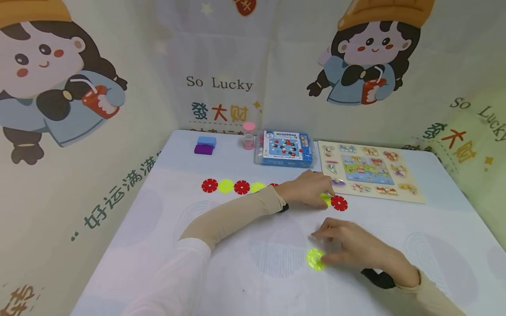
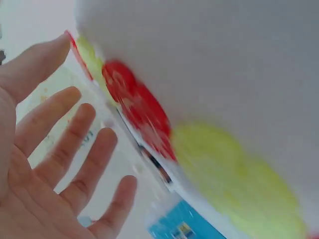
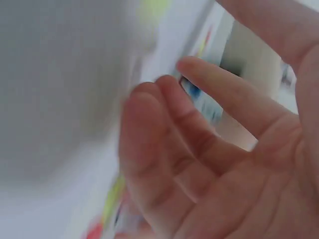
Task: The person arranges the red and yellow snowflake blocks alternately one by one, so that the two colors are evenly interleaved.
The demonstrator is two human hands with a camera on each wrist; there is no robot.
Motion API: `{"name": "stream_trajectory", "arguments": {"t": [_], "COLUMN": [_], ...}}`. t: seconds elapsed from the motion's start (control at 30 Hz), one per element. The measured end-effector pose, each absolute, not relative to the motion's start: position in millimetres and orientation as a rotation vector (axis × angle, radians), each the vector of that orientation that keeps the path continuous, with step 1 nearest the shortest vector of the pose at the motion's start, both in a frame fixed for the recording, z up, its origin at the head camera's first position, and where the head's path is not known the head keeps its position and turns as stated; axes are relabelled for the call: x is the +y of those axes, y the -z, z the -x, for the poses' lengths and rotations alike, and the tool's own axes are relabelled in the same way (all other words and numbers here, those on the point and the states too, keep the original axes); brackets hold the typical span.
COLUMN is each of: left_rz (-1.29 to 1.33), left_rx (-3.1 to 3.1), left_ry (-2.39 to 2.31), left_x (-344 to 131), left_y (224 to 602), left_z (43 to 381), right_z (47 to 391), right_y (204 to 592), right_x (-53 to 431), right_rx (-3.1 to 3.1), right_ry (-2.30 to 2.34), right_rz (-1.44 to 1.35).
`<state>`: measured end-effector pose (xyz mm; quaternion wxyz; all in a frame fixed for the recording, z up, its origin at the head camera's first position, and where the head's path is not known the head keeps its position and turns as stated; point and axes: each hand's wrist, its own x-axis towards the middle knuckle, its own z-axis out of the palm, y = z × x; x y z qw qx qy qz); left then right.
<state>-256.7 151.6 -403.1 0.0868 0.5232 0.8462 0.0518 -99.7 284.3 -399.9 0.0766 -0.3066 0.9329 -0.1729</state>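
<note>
A row of red and yellow notched plastic snowflake discs runs across the table, beginning with a red disc (image 1: 209, 185) at its left end. My left hand (image 1: 308, 188) reaches over the row's right part and hides some discs. Its fingertips are at a yellow disc (image 1: 325, 200) beside the last red disc (image 1: 339, 203). The left wrist view shows the left fingers (image 2: 82, 172) spread, gripping nothing. Nearer me lies a single yellow disc (image 1: 315, 259). My right hand (image 1: 353, 243) is beside it, thumb at its edge, the other fingers loosely bent and holding nothing. The right wrist view is blurred.
Behind the row stand a boxed molecule model set (image 1: 284, 149), a small pink-lidded bottle (image 1: 248, 137) and blue and purple blocks (image 1: 204, 145). A wooden picture puzzle board (image 1: 371, 171) lies at the back right. Printed cloth (image 1: 221, 52) hangs behind the table.
</note>
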Motion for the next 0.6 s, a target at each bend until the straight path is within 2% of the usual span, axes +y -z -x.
{"name": "stream_trajectory", "arguments": {"t": [0.17,0.6], "left_rz": [-1.626,-1.534], "left_rx": [2.514,2.515], "left_ry": [-0.092,-0.152], "left_x": [166.4,176.3], "left_y": [409.2,408.5], "left_z": [249.5,242.8], "right_z": [80.1,92.6], "right_y": [404.4,411.7], "right_x": [256.4,258.4], "right_rx": [2.696,2.603], "right_ry": [0.442,0.584], "right_rz": [1.054,0.899]}}
